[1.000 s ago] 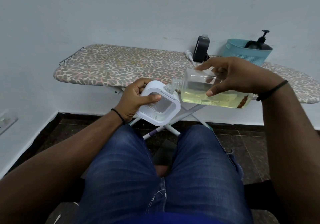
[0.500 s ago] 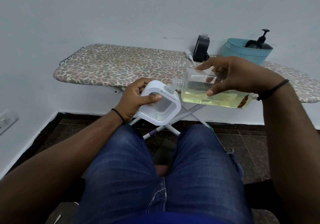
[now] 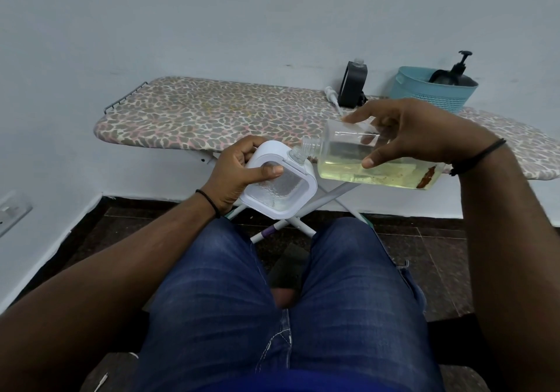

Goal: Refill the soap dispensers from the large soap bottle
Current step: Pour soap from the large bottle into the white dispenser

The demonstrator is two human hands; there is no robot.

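Clear large soap bottle [image 3: 375,161], approx. half full of yellow liquid, tipped by right hand [image 3: 415,134], neck at white dispenser [image 3: 280,184] gripped by left hand [image 3: 235,173], both off counter's [image 3: 212,116] near edge. One black dispenser [image 3: 353,84] at far edge.

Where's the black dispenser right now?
In the head view, the black dispenser stands on the ironing board, against the wall, just left of the teal basket.
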